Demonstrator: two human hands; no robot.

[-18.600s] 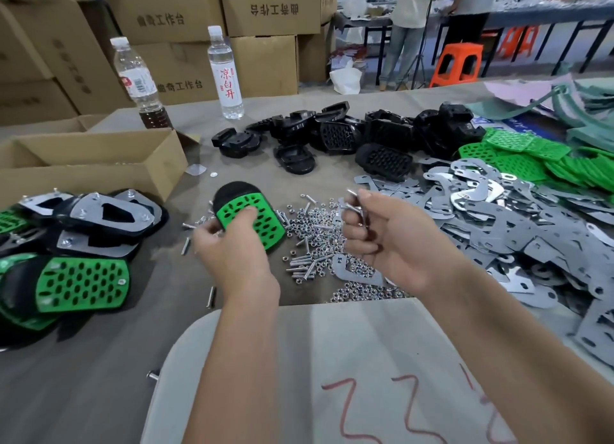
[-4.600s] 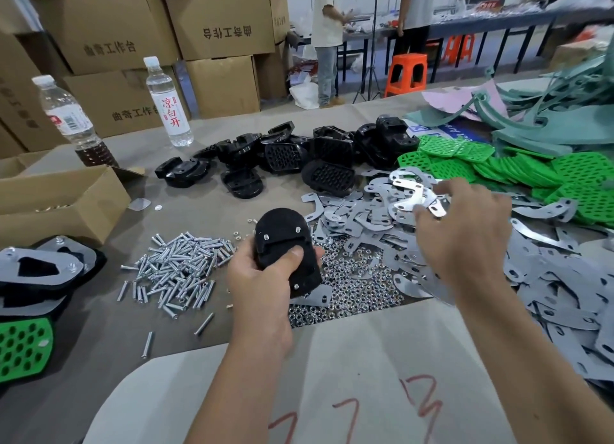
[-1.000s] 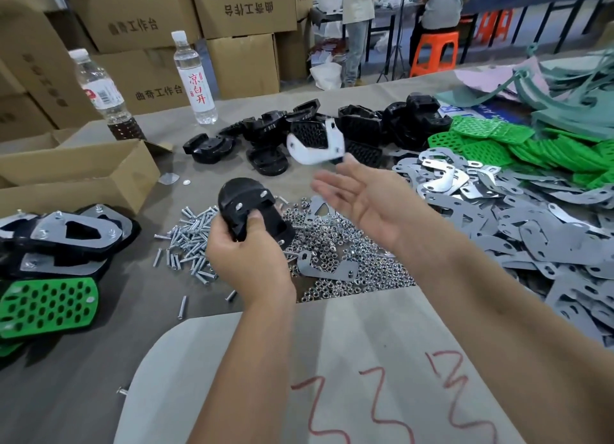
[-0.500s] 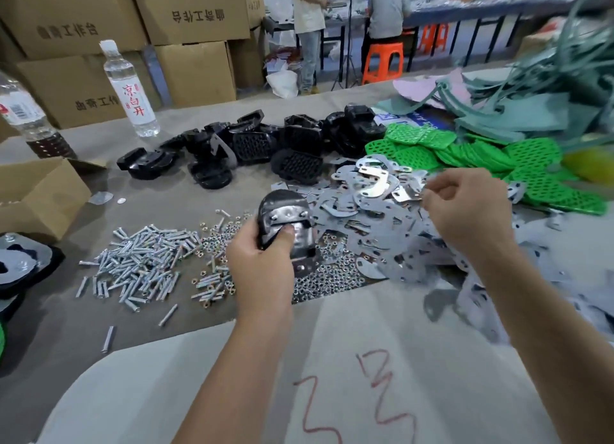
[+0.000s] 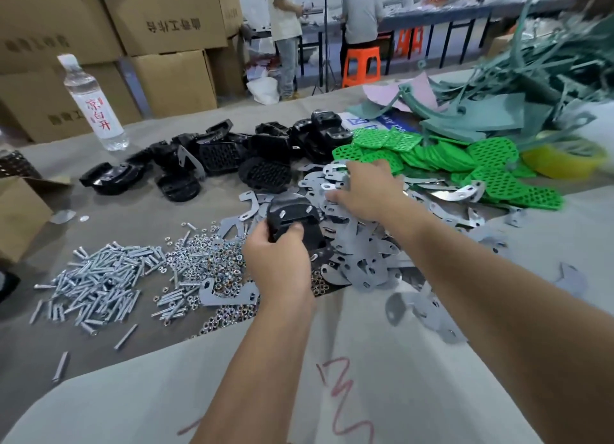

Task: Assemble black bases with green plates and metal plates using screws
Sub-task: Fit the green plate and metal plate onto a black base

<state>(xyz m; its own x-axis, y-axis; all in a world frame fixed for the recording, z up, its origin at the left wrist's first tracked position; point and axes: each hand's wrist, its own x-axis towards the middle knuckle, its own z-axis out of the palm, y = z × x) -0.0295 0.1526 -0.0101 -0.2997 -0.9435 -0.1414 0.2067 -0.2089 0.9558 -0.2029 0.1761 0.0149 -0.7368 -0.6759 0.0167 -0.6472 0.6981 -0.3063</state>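
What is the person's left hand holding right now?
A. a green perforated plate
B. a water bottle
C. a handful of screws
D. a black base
D: the left hand grips a black base above the nuts, while the right hand reaches into the metal plates.

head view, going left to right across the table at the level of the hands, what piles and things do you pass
Cardboard box → pile of screws → pile of nuts → left hand gripping a black base → right hand on the metal plates → green plates
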